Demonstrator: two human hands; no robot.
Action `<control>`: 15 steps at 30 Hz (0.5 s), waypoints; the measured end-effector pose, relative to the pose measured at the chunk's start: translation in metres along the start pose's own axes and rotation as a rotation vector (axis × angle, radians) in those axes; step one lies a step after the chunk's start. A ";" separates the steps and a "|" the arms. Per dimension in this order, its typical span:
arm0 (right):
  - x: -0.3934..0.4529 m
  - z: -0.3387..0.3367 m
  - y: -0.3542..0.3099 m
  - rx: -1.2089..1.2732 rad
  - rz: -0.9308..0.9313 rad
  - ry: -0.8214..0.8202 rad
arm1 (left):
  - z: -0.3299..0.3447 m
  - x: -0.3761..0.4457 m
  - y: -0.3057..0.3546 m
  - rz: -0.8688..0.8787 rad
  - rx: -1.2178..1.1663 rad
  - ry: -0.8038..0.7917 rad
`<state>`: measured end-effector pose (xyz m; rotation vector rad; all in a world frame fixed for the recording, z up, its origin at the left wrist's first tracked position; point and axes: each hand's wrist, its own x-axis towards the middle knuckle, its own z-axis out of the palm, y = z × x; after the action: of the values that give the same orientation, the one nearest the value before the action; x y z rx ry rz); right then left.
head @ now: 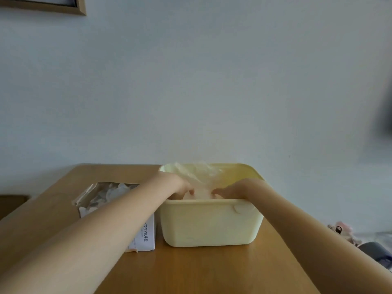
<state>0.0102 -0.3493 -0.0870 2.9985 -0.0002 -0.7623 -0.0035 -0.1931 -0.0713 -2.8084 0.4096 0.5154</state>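
Bag (197, 172): thin clear plastic film, crumpled, inside the bin. It rises above the far rim on the left side and dips down towards the near rim between the two hands.
Left hand (182, 188): reaches over the bin's left side. The fingers are curled down and pinch the film; their tips are partly hidden behind the near rim.
Right hand (229, 190): comes over the near right of the bin. The fingers are curled the same way and grip the film, close to the left hand but apart from it.
Bin (212, 223): pale yellow plastic with rounded corners, upright on the table, with a round mark near the top right of its near wall.
Glove box (146, 234): white card with its top torn open and crumpled gloves showing. It stands just beside the bin on its left, partly under the left forearm.
Table (212, 270): light brown wood, set against a plain pale wall.
Frame (80, 9): a wooden corner, top left on the wall.
Plush toy (340, 229): pinkish and blurred, off the table's right edge, well apart from the bin.
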 end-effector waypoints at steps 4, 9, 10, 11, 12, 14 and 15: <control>0.000 -0.003 0.002 -0.062 0.006 0.003 | 0.007 0.016 0.000 0.038 0.044 -0.124; -0.006 -0.004 0.005 0.007 0.046 0.006 | 0.005 0.014 -0.001 0.016 -0.019 -0.215; -0.004 -0.002 0.004 -0.019 0.030 0.026 | 0.003 0.010 -0.002 0.010 -0.046 -0.193; -0.007 -0.001 0.002 -0.011 0.022 0.036 | 0.001 0.007 -0.004 0.012 -0.118 -0.171; -0.004 0.000 0.003 -0.018 0.021 0.039 | -0.002 0.005 -0.006 0.026 -0.224 -0.152; -0.009 -0.003 -0.003 0.058 -0.010 0.008 | -0.009 -0.006 -0.015 0.072 -0.480 -0.085; -0.014 -0.007 -0.006 0.126 -0.030 0.020 | -0.014 -0.012 -0.021 0.101 -0.569 -0.023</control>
<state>0.0007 -0.3431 -0.0744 3.1315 -0.0029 -0.7622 -0.0035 -0.1748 -0.0497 -3.3294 0.4609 0.7932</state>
